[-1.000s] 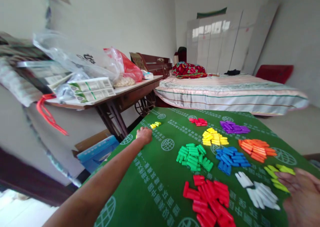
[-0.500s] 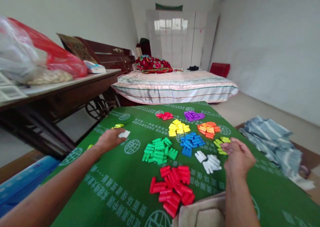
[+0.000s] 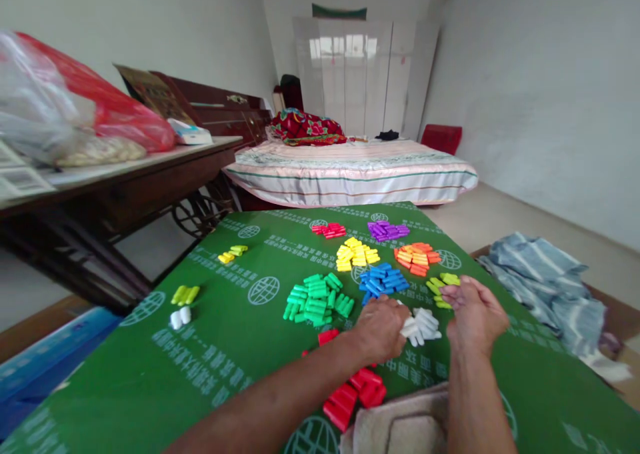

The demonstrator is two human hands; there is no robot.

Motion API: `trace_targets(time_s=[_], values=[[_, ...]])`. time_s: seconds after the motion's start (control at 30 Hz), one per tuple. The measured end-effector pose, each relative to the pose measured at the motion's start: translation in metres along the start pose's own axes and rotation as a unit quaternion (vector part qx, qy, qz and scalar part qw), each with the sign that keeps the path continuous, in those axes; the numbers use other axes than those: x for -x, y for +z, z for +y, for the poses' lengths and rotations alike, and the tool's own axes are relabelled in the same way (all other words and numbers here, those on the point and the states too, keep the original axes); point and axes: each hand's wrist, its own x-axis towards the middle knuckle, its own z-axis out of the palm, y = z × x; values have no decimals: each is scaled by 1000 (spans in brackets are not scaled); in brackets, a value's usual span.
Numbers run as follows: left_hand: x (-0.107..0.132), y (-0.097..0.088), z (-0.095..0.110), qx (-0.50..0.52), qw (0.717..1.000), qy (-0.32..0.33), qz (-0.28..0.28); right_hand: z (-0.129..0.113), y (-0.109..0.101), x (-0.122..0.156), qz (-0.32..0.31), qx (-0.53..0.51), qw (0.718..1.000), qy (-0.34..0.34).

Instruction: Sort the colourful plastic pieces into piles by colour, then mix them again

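My left hand [image 3: 383,327] reaches across to the white plastic tube-like pieces [image 3: 425,326]. Its fingers are curled, with a white piece at the fingertips; the back of the hand hides part of the grip. My right hand [image 3: 475,311] stays at the yellow-green pieces [image 3: 442,287], thumb and fingers pinched together; what they hold, if anything, is unclear. Blue pieces [image 3: 383,282] lie just beyond the left hand. Green pieces [image 3: 315,301] are piled to its left. My left forearm partly covers the near red pieces [image 3: 367,387].
Yellow [image 3: 356,254], orange [image 3: 418,259], purple [image 3: 387,231] and far red pieces [image 3: 329,230] form piles on the green table [image 3: 225,361]. At left lie yellow-green pieces [image 3: 185,295], white pieces [image 3: 181,317] and yellow pieces [image 3: 233,253]. A beige cloth [image 3: 400,427] lies at the near edge.
My left hand has moved right from the table's far-left part to the white pile, uncovering pieces on the left. The white piece formerly at its fingers has left that spot. My right hand barely moves.
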Motion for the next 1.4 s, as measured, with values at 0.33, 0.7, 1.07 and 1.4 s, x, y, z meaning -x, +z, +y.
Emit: trace_targets(time_s=[0.33, 0.7, 1.07, 1.4], values=[[16, 9, 8, -25, 999, 3, 29, 0, -7, 7, -7, 8, 1000, -15], [171, -45, -153, -92, 885, -452, 70, -5, -10, 11, -5, 51, 998, -31], [254, -22, -207, -84, 792, -603, 50, -1, -2, 15, -9, 10, 999, -31], [221, -30, -210, -34, 811, -582, 54, 3, 2, 6, -23, -3, 1000, 13]])
